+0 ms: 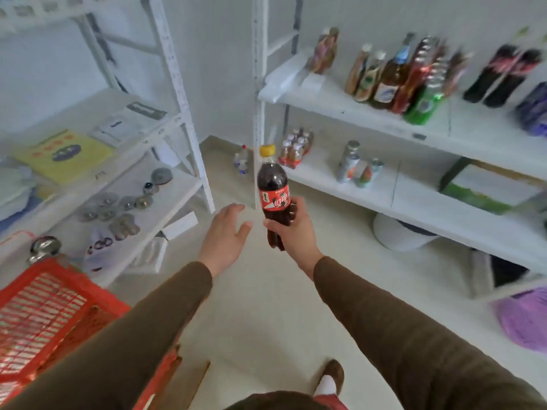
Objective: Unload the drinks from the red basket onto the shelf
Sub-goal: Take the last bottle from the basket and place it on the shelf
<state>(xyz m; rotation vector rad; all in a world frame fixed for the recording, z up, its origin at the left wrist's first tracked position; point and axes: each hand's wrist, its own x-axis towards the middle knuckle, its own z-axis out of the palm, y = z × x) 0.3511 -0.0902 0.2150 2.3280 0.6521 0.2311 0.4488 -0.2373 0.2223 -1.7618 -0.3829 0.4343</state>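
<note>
Head view, cola bottle [273,184] upright in right hand [291,229], left hand [226,229] beside it

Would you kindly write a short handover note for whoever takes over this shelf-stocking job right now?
Right hand grips a cola bottle upright by its lower half, held in the air in front of the shelves.
Left hand is open beside it, holding nothing.
Red basket sits at lower left; its contents cannot be made out.
Done: several bottles already stand on the upper shelf at right.
Left: shelve this cola, then check the basket for more.
</note>
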